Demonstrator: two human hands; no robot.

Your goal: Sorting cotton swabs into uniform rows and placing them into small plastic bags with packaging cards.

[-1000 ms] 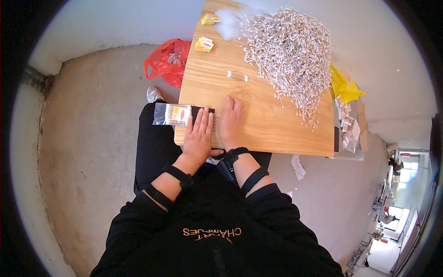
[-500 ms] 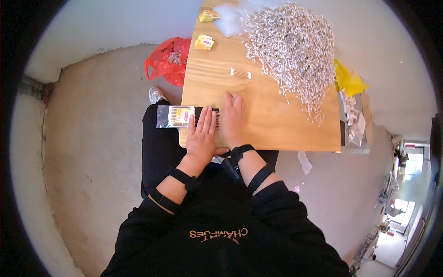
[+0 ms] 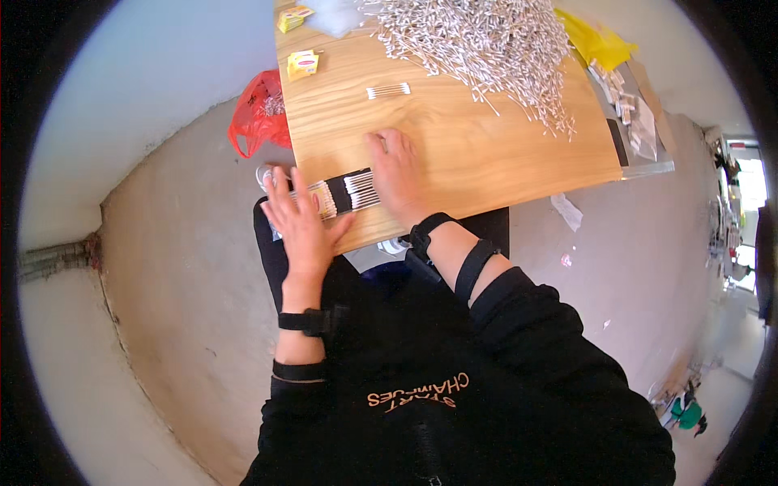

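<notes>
My left hand is open, fingers spread over a clear pack of cotton swabs with a yellow label at the table's near left edge. Beside that pack lies a black strip, then a row of white-tipped cotton swabs. My right hand rests on the table against the right end of this row. Its fingers are bent and close together, and whatever is under them is hidden. A small bundle of cotton swabs lies farther out on the wooden table.
A big heap of loose cotton swabs covers the far side. Yellow labels and clear plastic bags lie at far left. A red bag hangs by the left edge; a yellow bag and packs are beyond the right edge.
My left hand has lifted off the black strip and moved left, its fingers spreading. More of the swab row shows. My right hand stays beside the row while the view has shifted and turned.
</notes>
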